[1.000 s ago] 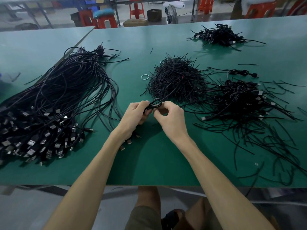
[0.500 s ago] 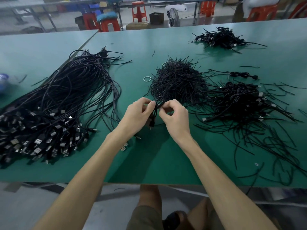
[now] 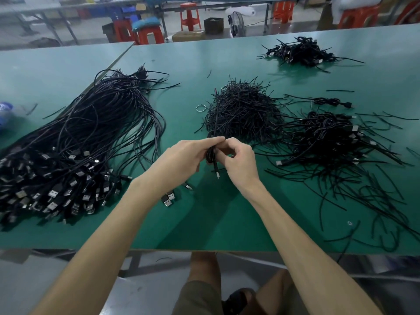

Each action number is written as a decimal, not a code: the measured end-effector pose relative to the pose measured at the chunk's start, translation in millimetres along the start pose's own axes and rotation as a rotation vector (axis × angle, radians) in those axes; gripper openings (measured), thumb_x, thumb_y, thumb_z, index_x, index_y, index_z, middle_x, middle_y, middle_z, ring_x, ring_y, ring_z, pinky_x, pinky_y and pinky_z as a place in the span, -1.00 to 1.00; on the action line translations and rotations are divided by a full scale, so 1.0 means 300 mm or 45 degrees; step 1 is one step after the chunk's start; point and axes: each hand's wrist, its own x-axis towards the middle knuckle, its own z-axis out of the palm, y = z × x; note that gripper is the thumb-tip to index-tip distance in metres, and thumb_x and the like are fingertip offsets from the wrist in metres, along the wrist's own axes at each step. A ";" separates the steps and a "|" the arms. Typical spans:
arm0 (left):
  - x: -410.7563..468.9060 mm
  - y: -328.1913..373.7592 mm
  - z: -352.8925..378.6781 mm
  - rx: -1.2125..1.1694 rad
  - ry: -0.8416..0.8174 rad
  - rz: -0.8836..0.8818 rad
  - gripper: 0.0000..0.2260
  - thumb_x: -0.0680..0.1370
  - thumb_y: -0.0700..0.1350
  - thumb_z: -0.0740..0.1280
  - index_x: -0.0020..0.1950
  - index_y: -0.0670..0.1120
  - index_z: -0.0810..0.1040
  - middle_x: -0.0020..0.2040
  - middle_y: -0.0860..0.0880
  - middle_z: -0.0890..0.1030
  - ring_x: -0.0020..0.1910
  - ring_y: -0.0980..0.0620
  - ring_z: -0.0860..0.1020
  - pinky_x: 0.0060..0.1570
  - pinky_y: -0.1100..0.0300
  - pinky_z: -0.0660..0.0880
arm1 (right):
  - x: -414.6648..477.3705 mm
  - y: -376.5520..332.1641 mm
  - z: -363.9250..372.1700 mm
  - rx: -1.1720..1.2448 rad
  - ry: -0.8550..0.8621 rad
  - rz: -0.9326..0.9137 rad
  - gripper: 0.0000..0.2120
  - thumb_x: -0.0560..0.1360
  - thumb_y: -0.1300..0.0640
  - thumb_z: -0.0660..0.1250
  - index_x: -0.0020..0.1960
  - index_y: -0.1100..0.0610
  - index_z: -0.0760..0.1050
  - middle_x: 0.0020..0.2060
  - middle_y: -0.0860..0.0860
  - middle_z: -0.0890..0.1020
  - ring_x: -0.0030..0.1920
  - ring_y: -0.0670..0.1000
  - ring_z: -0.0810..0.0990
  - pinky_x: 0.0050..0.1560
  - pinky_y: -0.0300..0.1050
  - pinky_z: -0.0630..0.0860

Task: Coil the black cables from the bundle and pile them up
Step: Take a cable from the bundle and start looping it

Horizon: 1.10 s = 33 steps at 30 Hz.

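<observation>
Black thin coiled cable | pinched by fingers of left hand and right hand | loose black cable bundle at 9 o'clock | coiled-cable pile at 3 o'clock

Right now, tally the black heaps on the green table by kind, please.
Bundle of uncoiled cables: 1
Heap of short strands: 1
Piles of coiled cables: 2
Total: 4 heaps

You face a green-topped table abutting another green table on your left. Beyond them, a grey floor holds red plastic stools, a small fan and a dark box.
</observation>
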 end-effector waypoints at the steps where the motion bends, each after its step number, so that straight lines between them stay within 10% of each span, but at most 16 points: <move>1: 0.000 -0.003 -0.006 0.061 0.026 0.000 -0.50 0.67 -0.21 0.20 0.48 0.31 0.40 0.00 0.11 0.63 -0.10 -0.03 0.59 -0.02 -0.01 0.56 | -0.001 0.000 0.000 0.016 -0.007 0.003 -0.95 0.53 0.27 0.45 -0.03 0.16 0.66 -0.15 0.08 0.73 -0.07 0.12 0.70 0.04 0.16 0.62; 12: -0.002 -0.020 0.010 0.401 0.425 0.037 -0.78 0.62 0.14 0.24 0.03 0.11 0.66 0.28 0.08 0.48 0.26 -0.02 0.38 0.23 0.00 0.16 | 0.005 -0.007 -0.015 0.431 -0.209 0.147 -0.92 0.53 0.32 0.42 -0.07 0.19 0.68 -0.27 0.03 0.70 -0.27 -0.06 0.64 -0.11 -0.33 0.52; 17: 0.022 0.011 0.019 0.327 0.460 -0.067 -0.66 0.69 0.17 0.16 -0.10 0.05 0.60 -0.14 0.12 0.64 -0.03 0.05 0.55 0.25 -0.02 0.17 | 0.009 -0.002 -0.024 0.504 -0.185 0.184 -0.96 0.52 0.29 0.46 -0.07 0.19 0.68 -0.22 0.05 0.69 -0.29 -0.09 0.61 -0.24 -0.40 0.44; 27: 0.014 0.083 0.001 -0.216 0.069 -0.227 -0.63 0.72 -0.12 0.08 0.54 0.03 0.26 -0.21 -0.01 0.68 -0.22 0.00 0.61 -0.17 0.11 0.53 | 0.011 0.010 -0.019 0.540 -0.212 0.123 -0.87 0.57 0.34 0.37 -0.13 0.23 0.63 -0.33 0.13 0.65 -0.33 -0.05 0.59 -0.19 -0.23 0.50; 33: 0.003 0.033 -0.024 -0.131 -0.072 -0.091 -0.61 0.63 -0.25 0.32 0.44 0.02 0.51 -0.06 0.04 0.55 -0.07 -0.05 0.54 0.08 0.08 0.49 | 0.009 0.017 -0.016 0.486 -0.203 0.129 -0.94 0.56 0.32 0.41 -0.04 0.32 0.64 -0.34 0.01 0.67 -0.36 -0.19 0.55 -0.26 -0.39 0.44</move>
